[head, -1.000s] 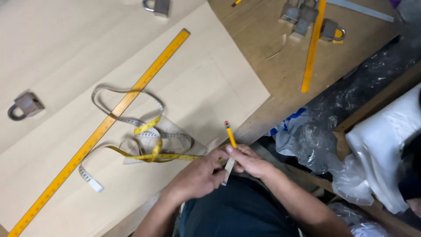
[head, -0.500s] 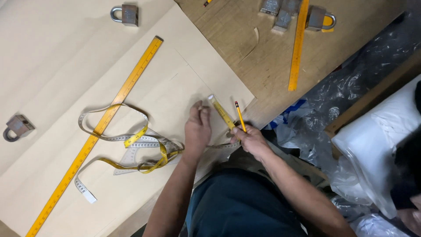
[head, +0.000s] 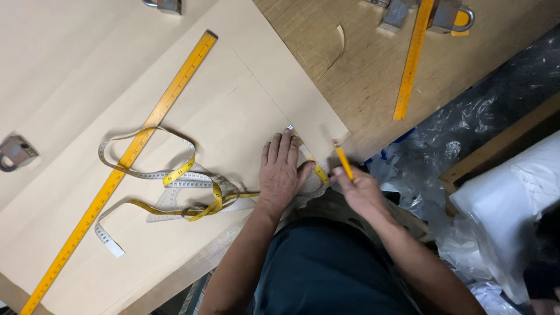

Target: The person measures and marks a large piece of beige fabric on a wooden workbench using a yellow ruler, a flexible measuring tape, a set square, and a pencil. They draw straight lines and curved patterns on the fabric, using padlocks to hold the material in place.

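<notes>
My left hand lies flat, fingers spread, on a large beige paper sheet, pressing down the end of a yellow and white measuring tape near the sheet's corner. My right hand holds a yellow pencil close to the paper's near edge, its tip by the tape. The tape's loose coils trail to the left over a clear plastic curve ruler.
A long yellow ruler lies diagonally on the paper. A second yellow ruler rests on the wooden table. Metal weights with shackles sit at the left and top. Crumpled plastic sheeting lies at right.
My left hand went from beside the right hand out onto the paper and flattened on the tape. My right hand with the pencil stayed near the paper's edge.
</notes>
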